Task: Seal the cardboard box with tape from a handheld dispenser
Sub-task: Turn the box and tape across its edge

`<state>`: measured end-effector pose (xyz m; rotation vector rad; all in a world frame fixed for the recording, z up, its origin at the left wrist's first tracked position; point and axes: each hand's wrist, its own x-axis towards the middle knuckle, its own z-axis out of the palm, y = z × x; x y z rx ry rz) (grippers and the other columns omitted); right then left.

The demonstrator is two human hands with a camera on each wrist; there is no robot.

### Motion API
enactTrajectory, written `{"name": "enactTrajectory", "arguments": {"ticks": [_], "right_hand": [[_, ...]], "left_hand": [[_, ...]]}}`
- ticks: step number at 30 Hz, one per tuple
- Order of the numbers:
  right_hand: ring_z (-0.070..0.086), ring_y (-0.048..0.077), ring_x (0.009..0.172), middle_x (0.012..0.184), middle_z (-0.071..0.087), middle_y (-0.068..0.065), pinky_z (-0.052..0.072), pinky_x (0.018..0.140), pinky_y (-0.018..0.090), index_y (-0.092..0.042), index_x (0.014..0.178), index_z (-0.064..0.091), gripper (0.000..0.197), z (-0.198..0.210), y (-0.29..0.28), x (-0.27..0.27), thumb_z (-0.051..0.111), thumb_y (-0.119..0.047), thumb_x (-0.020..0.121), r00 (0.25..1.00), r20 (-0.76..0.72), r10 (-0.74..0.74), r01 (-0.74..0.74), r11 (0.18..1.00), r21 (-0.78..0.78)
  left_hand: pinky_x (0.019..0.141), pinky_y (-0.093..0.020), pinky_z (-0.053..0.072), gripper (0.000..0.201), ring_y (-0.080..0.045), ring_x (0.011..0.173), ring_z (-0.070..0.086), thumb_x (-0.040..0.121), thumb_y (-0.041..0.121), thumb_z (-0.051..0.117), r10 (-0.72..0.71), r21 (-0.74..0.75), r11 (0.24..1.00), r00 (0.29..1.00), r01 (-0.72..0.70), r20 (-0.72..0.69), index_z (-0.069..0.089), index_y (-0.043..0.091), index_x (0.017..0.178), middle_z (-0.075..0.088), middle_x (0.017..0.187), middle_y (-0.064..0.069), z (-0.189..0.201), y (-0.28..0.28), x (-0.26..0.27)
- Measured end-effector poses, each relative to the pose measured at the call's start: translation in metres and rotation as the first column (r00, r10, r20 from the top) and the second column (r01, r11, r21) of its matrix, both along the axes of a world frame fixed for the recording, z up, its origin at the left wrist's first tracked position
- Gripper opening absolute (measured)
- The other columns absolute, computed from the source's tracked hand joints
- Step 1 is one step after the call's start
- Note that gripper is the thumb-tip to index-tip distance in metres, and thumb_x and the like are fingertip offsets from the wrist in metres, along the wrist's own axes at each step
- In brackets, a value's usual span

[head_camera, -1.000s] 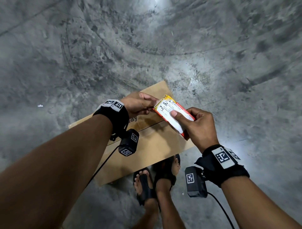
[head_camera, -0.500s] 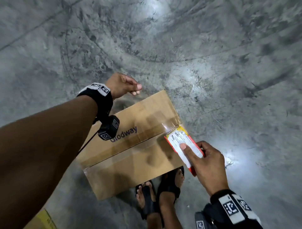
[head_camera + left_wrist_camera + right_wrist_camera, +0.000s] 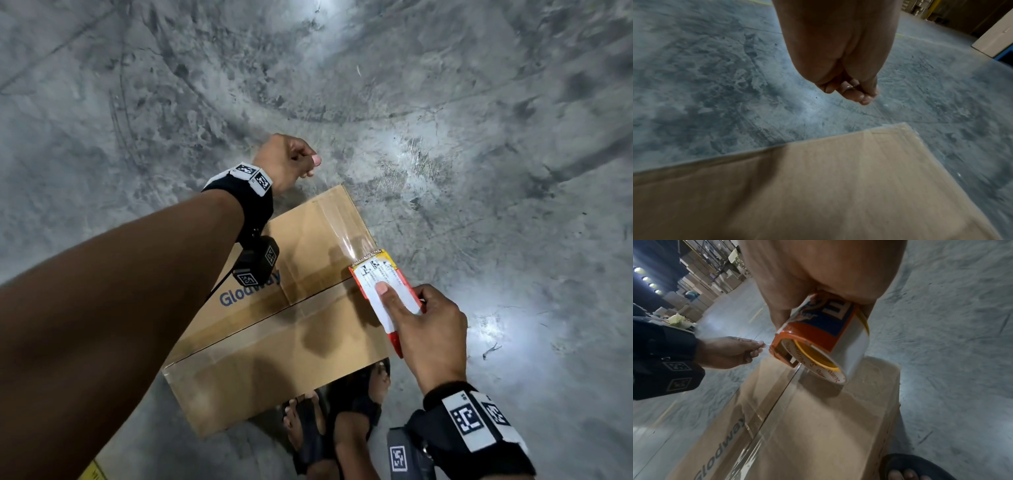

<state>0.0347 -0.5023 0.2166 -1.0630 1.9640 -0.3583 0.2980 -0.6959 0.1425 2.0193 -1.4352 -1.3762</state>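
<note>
Currently we have the cardboard box (image 3: 274, 329) lying on the concrete floor (image 3: 445, 102), flaps closed, centre seam running across the top, blue "Glodway" print on the far flap. Our right hand (image 3: 424, 329) grips the tape dispenser (image 3: 383, 291) at the box's right end, just over the seam end; index finger lies flat along its white label, other fingers wrap the orange body. In the right wrist view the dispenser (image 3: 824, 337) sits just above the box top (image 3: 818, 418), roll core showing; we cannot tell if it touches the cardboard. Our left hand (image 3: 284, 161) is past the far edge of the box, over the floor, fingers curled with thumb and fingertips pinching the free end of the clear tape (image 3: 337, 226). That strip runs from the dispenser's cutter edge across the far right corner of the box up to the left hand (image 3: 729, 352). Left wrist view shows the same pinched fingers (image 3: 851, 91) above the floor, beyond the box corner (image 3: 838, 186). A glossy strip of tape already lies along the seam. Our sandalled feet (image 3: 335, 411) stand just beside the near edge of the box
</note>
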Motion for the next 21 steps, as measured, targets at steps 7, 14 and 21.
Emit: {"name": "enactTrajectory", "arguments": {"ticks": [7,14,21], "right_hand": [[0.064,0.017,0.058,0.061,0.067,-0.007,0.048,0.054,0.030,-0.015,0.069,0.064,0.046,-0.005,0.002,0.004,0.074,-0.059,0.082,0.999,-0.029,-0.023,0.024,0.999,0.033],[0.063,0.015,0.059,0.066,0.070,-0.004,0.041,0.051,0.027,-0.014,0.074,0.069,0.046,-0.008,0.001,0.003,0.074,-0.058,0.083,0.999,-0.048,-0.008,0.009,1.000,0.025],[0.065,0.017,0.062,0.067,0.070,-0.007,0.049,0.055,0.031,-0.016,0.074,0.068,0.047,-0.009,0.001,0.006,0.072,-0.062,0.081,0.998,-0.067,-0.011,0.014,0.999,0.043]], "left_hand": [[0.065,-0.018,0.050,0.012,-0.004,0.059,0.061,0.090,0.021,0.068,0.024,0.023,0.999,1.000,-0.024,0.008,0.071,0.011,0.085,0.069,0.070,0.002,-0.015,0.001,-0.009],[0.059,-0.014,0.047,0.012,0.001,0.054,0.057,0.089,0.019,0.069,0.102,0.029,0.994,0.992,-0.104,0.072,0.072,0.008,0.085,0.067,0.069,0.001,-0.026,0.013,-0.025],[0.088,-0.022,0.046,0.054,-0.021,0.111,0.064,0.081,0.038,0.076,0.035,0.103,0.992,0.955,-0.068,0.293,0.063,0.009,0.125,0.067,0.124,-0.006,-0.021,0.019,-0.039]]}}
